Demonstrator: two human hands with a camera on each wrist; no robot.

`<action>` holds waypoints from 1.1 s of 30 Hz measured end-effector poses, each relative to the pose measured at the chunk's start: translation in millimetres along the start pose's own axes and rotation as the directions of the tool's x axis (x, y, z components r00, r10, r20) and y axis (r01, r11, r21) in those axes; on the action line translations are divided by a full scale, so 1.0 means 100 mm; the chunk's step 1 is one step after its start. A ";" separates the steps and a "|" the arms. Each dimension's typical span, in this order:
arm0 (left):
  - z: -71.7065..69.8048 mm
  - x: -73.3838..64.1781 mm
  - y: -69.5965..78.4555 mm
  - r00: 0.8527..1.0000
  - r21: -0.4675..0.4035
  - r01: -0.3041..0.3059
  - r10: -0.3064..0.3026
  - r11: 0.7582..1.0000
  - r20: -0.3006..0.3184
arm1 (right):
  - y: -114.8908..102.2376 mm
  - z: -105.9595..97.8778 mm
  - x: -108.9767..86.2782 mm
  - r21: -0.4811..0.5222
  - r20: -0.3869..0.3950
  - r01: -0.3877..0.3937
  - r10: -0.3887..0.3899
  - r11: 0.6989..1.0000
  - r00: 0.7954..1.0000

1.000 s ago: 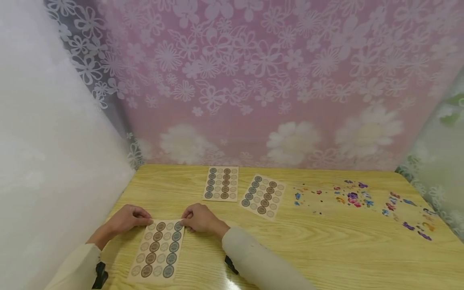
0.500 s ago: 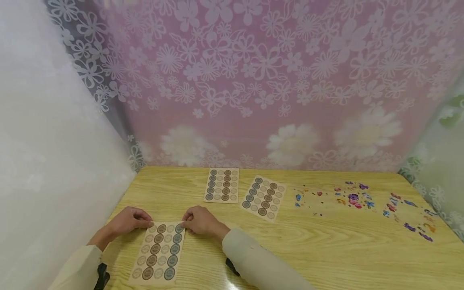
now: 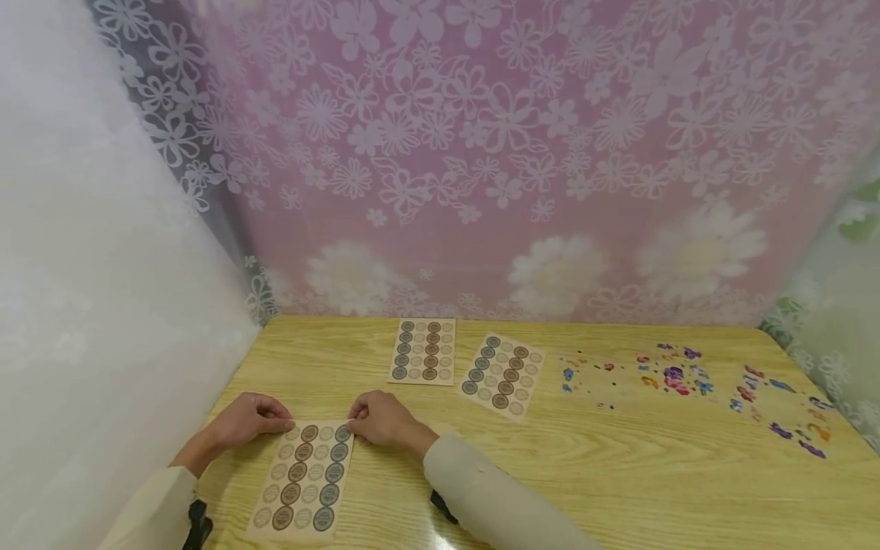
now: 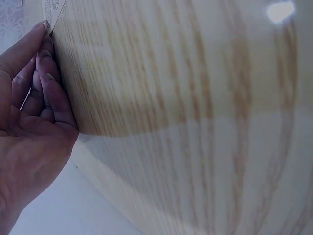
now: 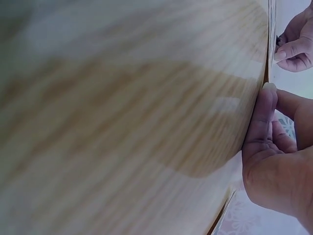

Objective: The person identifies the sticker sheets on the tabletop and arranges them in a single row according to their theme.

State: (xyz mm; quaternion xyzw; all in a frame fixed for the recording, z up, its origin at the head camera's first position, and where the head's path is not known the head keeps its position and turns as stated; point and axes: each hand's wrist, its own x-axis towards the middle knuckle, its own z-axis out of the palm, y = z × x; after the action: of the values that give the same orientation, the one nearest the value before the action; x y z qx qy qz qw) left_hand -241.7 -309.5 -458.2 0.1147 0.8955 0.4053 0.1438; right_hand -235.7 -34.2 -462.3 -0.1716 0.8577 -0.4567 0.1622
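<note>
Left hand (image 3: 253, 418) and right hand (image 3: 382, 418) pinch the sheet (image 3: 302, 483) at its far corners, little changed since a second ago, apparently steadying it.

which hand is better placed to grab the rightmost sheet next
Probably the right hand: it is nearer the rightmost sheet than the left hand. Both pinch far corners of the near sheet, so the right would first need to let go.

Near sheet (image 3: 300, 480) on table (image 3: 619, 481), front left.
Left hand (image 3: 249, 418), right hand (image 3: 383, 418) at its far corners; two other sheets (image 3: 422, 351) behind-right, small pieces (image 3: 674, 380) farther right.
</note>
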 end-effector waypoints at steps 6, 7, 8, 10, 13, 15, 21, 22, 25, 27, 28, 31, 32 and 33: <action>-0.01 0.00 0.00 1.000 -0.091 -0.012 0.012 0.996 0.000 | -0.04 0.01 -0.01 -0.134 -0.038 0.019 -0.025 0.991 0.999; -0.01 0.00 0.00 1.000 -0.096 -0.012 0.012 0.995 -0.003 | -0.05 0.01 -0.02 -0.137 -0.042 0.022 -0.028 0.990 0.999; -0.01 0.00 -0.01 1.000 -0.095 -0.015 0.015 0.995 -0.006 | -0.05 0.01 -0.02 -0.134 -0.044 0.021 -0.027 0.991 0.999; -0.01 0.00 -0.01 1.000 -0.090 -0.019 0.019 0.996 -0.005 | -0.04 0.01 -0.02 -0.133 -0.045 0.017 -0.023 0.991 0.999; 0.00 0.01 -0.03 1.000 -0.082 -0.024 0.024 0.996 -0.005 | -0.03 0.02 -0.01 -0.133 -0.049 0.017 -0.024 0.991 0.999; 0.00 0.01 -0.03 1.000 -0.075 -0.022 0.022 0.997 -0.006 | -0.03 0.02 -0.01 -0.127 -0.052 0.018 -0.024 0.992 0.998; 0.02 0.01 0.03 0.998 0.009 -0.065 0.065 0.998 -0.021 | -0.02 -0.01 -0.01 -0.072 -0.070 0.030 -0.035 0.997 0.997; 0.02 0.01 0.05 0.997 0.025 -0.074 0.074 0.997 -0.025 | -0.02 -0.02 -0.01 -0.052 -0.064 0.034 -0.037 0.998 0.997; 0.03 -0.01 0.10 0.996 0.056 -0.081 0.083 0.995 -0.036 | 0.00 -0.05 -0.01 0.039 -0.016 0.048 -0.048 0.998 0.999; 0.03 -0.03 0.11 0.997 0.043 -0.048 0.051 0.998 -0.060 | 0.02 -0.07 -0.01 0.126 0.020 0.053 -0.056 0.991 0.998; 0.02 -0.05 0.12 0.997 0.031 -0.031 0.034 0.999 -0.075 | 0.03 -0.08 -0.01 0.165 0.034 0.054 -0.061 0.985 0.998; 0.00 -0.08 0.12 0.993 -0.017 0.009 -0.011 1.000 -0.121 | 0.07 -0.14 -0.03 0.244 0.064 0.053 -0.071 0.968 0.995; 0.00 -0.08 0.13 0.991 -0.028 0.010 -0.013 1.000 -0.135 | 0.08 -0.16 -0.04 0.256 0.067 0.050 -0.069 0.966 0.995; 0.00 -0.08 0.14 0.989 -0.030 -0.001 -0.004 1.000 -0.145 | 0.08 -0.19 -0.05 0.257 0.069 0.047 -0.067 0.965 0.995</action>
State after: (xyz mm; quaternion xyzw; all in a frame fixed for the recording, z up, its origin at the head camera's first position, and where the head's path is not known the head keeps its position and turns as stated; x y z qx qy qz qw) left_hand -233.0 -303.1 -445.8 0.0820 0.8974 0.4260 0.0802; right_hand -240.6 -13.7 -458.8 -0.1914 0.7798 -0.5607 0.2024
